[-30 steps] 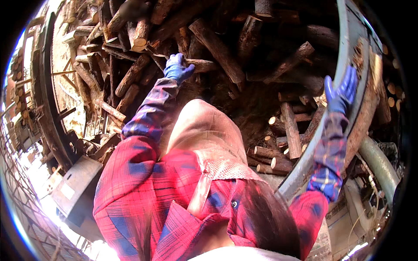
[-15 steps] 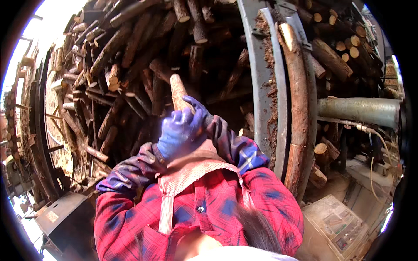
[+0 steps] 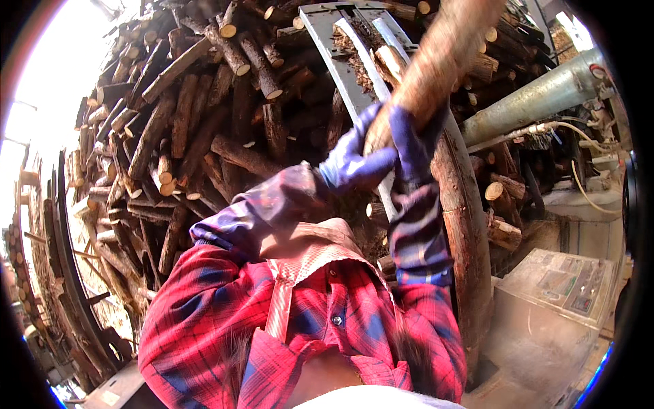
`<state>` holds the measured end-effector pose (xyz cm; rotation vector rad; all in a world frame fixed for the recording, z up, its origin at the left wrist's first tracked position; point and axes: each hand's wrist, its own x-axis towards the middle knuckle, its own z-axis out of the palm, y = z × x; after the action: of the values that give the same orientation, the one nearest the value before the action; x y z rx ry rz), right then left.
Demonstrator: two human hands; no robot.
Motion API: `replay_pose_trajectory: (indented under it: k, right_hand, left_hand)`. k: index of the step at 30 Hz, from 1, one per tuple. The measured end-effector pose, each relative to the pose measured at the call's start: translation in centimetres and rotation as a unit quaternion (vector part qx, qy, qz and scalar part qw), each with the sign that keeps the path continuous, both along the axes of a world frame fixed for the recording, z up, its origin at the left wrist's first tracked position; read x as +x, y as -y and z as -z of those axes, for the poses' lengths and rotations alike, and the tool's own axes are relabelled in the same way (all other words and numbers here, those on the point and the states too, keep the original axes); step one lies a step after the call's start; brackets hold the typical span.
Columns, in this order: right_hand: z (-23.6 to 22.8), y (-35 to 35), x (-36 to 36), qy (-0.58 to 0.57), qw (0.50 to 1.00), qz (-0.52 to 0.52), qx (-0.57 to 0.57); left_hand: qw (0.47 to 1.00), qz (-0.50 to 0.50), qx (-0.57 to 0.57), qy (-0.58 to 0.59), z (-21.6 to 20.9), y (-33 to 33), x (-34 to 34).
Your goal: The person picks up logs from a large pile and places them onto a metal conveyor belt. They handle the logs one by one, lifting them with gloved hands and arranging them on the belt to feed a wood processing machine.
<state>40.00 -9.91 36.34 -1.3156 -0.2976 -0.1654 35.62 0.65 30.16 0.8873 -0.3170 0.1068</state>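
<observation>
A brown log (image 3: 443, 58), its bark smeared by motion, slants up and to the right in front of me. Its near end lies in my hands. My left hand (image 3: 355, 155), in a blue-purple glove, is closed round the log's near end from the left. Gripping from the right is my right hand (image 3: 413, 144), gloved alike and partly blurred. The held log crosses above a grey metal trough (image 3: 327, 37). Along that trough lies a long barked log (image 3: 462, 225), its far pale end showing beyond the held log and its middle hidden.
Left and ahead rises a big heap of logs (image 3: 180, 123), lying at many angles. On the right a thick grey-green metal cylinder (image 3: 538, 102) points at the trough, with a thin hose (image 3: 582, 184) below. A dusty control box (image 3: 562, 286) with a panel stands at lower right.
Both hands have swung the log from over the heap to the right, above the trough. Its near end remains gripped. My view has turned as well, shifting the trough and control box.
</observation>
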Motion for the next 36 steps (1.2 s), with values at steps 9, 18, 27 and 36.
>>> replay_pose_trajectory:
  k: [9, 18, 27, 36]
  right_hand:
    - [8.6, 3.9, -1.8, -0.253, 0.966, 0.04, -0.022]
    - [7.7, -0.2, 8.6, -0.026, 0.988, -0.147, -0.029]
    - [-1.6, -6.0, 33.1, 0.178, 0.943, -0.075, -0.27]
    - [14.4, -0.2, 35.1, -0.009, 0.759, -0.015, -0.651]
  left_hand:
    - [0.95, 0.064, 0.068, -0.299, 3.5, 3.0, -5.0]
    - [0.946, -0.048, 0.204, -0.246, 5.6, -9.9, -7.5]
    - [0.786, -0.283, 0.142, -0.532, 22.5, -18.8, -28.1]
    - [0.724, -0.222, -0.137, -0.638, 34.6, -13.4, -45.6]
